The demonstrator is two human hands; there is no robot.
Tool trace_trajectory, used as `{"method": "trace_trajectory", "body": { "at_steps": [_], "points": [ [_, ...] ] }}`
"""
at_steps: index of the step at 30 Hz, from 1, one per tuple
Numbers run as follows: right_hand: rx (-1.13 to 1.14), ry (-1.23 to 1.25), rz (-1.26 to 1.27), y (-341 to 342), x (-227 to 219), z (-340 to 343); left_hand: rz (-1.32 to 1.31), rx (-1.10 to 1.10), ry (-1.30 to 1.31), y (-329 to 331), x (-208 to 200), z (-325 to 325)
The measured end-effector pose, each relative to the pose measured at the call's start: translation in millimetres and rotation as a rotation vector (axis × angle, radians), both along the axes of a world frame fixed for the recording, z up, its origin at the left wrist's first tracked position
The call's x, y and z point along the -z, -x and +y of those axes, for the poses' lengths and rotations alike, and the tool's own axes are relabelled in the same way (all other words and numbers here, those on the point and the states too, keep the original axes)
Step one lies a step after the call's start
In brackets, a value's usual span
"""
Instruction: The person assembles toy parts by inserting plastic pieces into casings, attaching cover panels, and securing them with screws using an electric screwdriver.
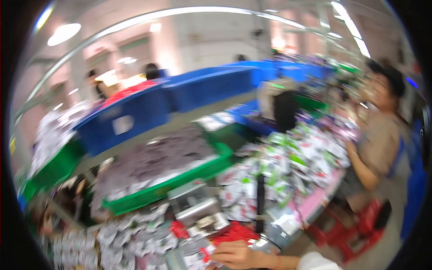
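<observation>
At the lower edge, my right hand [237, 255] reaches in from the right, its wrist bare below a white sleeve [317, 261]. Its fingers are curled together beside a small red-and-white piece [207, 252]; motion blur hides what they pinch. My left hand does not show. Just beyond the right hand are a silver box-shaped device [193, 202] and a heap of red pieces [236, 232]. Silvery-white small packets [135, 238] are spread to the left of the hand.
A green tub [166, 191] holds greyish flat pieces. Blue tubs [128, 119] line the back. White, green and red packets [288, 162] are piled at centre right, behind a black upright bar [260, 202]. A co-worker [382, 130] is at the right, near a red stool [355, 229].
</observation>
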State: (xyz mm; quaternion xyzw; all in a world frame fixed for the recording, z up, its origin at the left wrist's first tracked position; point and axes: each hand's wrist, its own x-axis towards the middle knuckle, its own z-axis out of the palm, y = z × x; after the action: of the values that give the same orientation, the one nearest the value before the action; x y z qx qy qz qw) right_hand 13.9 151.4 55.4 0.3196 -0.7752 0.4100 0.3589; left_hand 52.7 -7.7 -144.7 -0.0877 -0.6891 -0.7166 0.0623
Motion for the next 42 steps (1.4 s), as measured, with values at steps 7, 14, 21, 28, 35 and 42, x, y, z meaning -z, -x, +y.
{"method": "trace_trajectory", "body": {
  "at_steps": [7,14,21,28,35,42],
  "points": [
    [0.084,-0.004,-0.023,-31.3,-1.1,26.0,0.022,0.212,-0.239,-12.3,-88.0,24.7],
    [0.098,0.009,0.0,-40.6,13.0,27.5,0.153,0.136,0.119,-19.3,-72.7,17.9],
    [0.071,0.057,0.043,-44.9,17.1,24.9,0.255,0.108,0.437,-21.7,-61.1,8.9],
    [0.136,0.046,0.051,-53.6,21.5,30.4,0.209,0.167,0.457,-18.7,-31.5,2.3],
    [0.109,0.081,0.068,-56.1,14.8,32.1,0.072,0.446,0.285,-14.1,-51.6,29.9],
    [0.16,0.075,0.08,-45.6,13.9,17.3,-0.072,0.114,0.046,-23.5,-65.8,26.2]
  ]
}}
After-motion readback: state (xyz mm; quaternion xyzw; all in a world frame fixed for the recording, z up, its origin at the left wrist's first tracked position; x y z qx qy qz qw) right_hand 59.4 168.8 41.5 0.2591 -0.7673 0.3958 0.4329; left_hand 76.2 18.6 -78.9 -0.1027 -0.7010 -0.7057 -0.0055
